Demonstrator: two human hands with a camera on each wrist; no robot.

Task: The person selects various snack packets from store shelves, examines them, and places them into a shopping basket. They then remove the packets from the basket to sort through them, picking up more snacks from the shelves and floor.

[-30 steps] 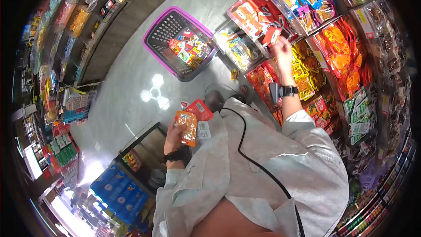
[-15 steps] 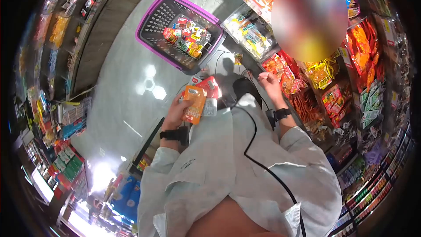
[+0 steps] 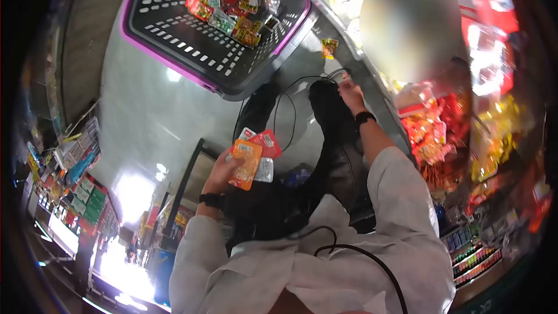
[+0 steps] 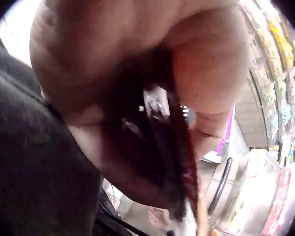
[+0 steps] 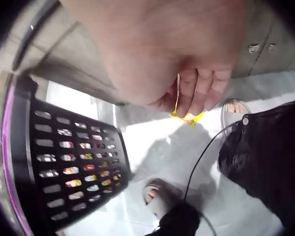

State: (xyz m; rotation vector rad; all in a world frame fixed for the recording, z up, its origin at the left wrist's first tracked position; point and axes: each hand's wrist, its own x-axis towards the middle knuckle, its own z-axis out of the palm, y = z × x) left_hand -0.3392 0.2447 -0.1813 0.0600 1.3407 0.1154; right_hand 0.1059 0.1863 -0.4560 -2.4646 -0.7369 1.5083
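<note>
My left hand point(image 3: 218, 173) grips a fanned bunch of flat snack packets in front of my lap, thumb across the top one. An orange packet point(image 3: 247, 160) is uppermost, with a red packet point(image 3: 269, 144) and a silvery packet point(image 3: 264, 170) showing behind it. In the left wrist view the palm and a dark, shiny packet back fill the middle. My right hand point(image 3: 352, 97) reaches low beside my right leg, fingers loosely bent and holding nothing. Just beyond it, a small yellow packet point(image 3: 329, 48) lies on the grey floor, partly hidden by the fingers in the right wrist view.
A dark basket with a purple rim point(image 3: 168, 64) stands on the floor ahead, with several snack packets point(image 3: 232, 6) inside. Bins of red snack packets point(image 3: 427, 131) line the right side. A black cable point(image 3: 292, 125) loops by my legs. A blurred patch covers part of the shelf.
My right hand has left the red packets in the shelf bin and come down towards the floor. I have bent lower, so the basket looks nearer. The left hand keeps its packets.
</note>
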